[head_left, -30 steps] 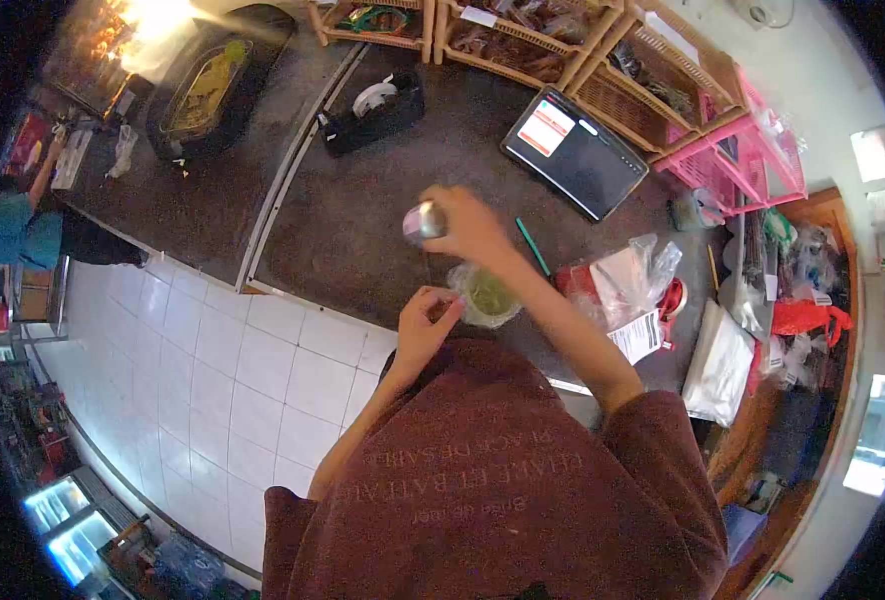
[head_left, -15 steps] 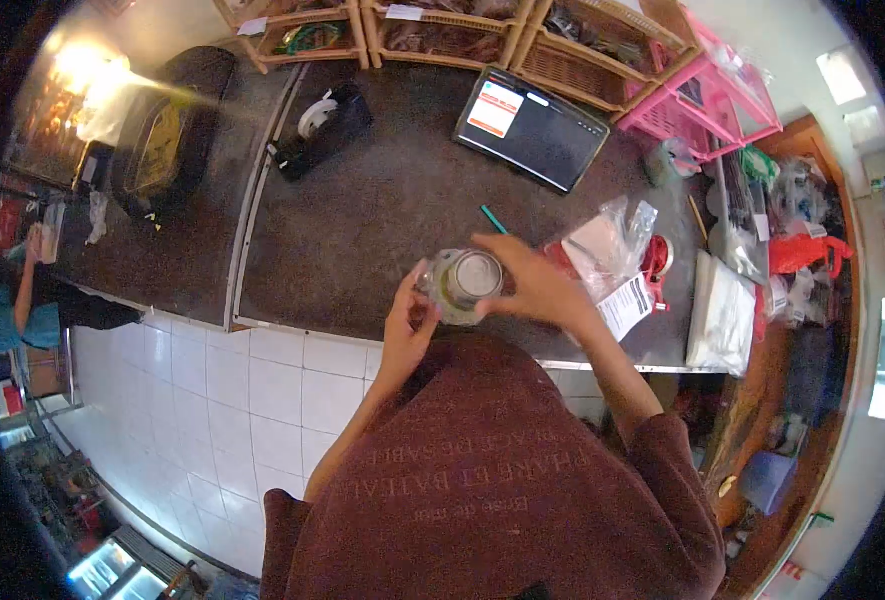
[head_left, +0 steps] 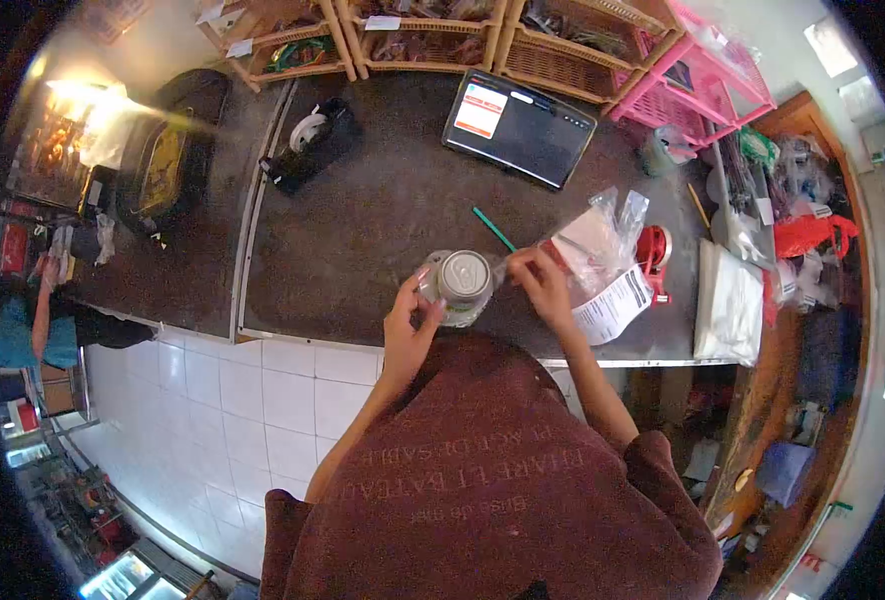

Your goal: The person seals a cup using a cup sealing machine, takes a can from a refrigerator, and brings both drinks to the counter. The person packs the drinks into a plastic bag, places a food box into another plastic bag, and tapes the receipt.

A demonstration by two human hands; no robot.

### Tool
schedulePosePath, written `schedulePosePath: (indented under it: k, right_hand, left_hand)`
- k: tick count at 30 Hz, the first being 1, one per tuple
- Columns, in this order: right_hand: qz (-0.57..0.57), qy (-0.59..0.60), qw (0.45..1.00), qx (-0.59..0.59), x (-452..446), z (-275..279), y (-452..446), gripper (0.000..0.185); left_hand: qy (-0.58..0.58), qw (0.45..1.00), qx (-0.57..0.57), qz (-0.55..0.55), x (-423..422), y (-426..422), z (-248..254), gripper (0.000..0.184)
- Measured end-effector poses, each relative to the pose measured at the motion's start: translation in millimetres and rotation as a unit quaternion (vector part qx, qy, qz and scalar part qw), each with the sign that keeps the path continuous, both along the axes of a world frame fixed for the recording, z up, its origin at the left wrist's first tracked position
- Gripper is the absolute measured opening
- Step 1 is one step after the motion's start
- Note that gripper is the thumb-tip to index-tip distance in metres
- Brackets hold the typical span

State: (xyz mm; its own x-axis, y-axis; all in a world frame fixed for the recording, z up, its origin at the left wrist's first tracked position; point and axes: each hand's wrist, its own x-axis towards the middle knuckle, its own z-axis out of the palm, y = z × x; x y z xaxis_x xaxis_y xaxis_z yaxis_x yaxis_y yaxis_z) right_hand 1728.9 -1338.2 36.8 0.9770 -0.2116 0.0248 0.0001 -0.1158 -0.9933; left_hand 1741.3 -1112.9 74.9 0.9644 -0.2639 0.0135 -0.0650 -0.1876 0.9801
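A can point(head_left: 466, 275) with a silver lid and pull tab stands upright near the table's front edge, clear plastic wrap point(head_left: 455, 316) around its sides. My left hand point(head_left: 410, 318) grips it from the left, the thumb in front. To its right, my right hand point(head_left: 541, 282) is closed, fingertips pinched at what looks like a stretched-out end of the clear wrap; the exact grip is blurred. A green stick-like pen point(head_left: 494, 229) lies just beyond the can. Beside my right hand rest a clear plastic bag point(head_left: 591, 245) and a printed paper slip point(head_left: 615, 306).
A tablet point(head_left: 519, 130) lies farther back, below wicker shelves point(head_left: 433, 45) and a pink basket rack point(head_left: 678, 110). Red tape dispenser point(head_left: 655, 262) and white plastic stack point(head_left: 728, 305) sit right. A black tape dispenser point(head_left: 313, 145) is at left. Another person's arm point(head_left: 43, 310) shows far left.
My right hand has moved off the can's side to the right, fingers now pinched together. My left hand still holds the can, whose lid now faces up more plainly.
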Motion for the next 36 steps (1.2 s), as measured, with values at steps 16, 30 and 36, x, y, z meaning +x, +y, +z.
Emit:
schedulePosePath:
  k: [16,30,36]
  right_hand:
    - [0.116,-0.267,0.945,-0.147,19,149,20,0.005]
    - [0.114,0.041,0.975,0.189,38,111,40,0.023]
    - [0.149,-0.088,0.984,0.047,39,115,46,0.012]
  left_hand:
    - [-0.332,0.939,0.090,-0.002,31,6,124,0.020]
    - [-0.016,0.973,-0.170,-0.158,41,-24,63,0.034]
    - [0.073,0.977,-0.191,-0.051,44,-28,73,0.035]
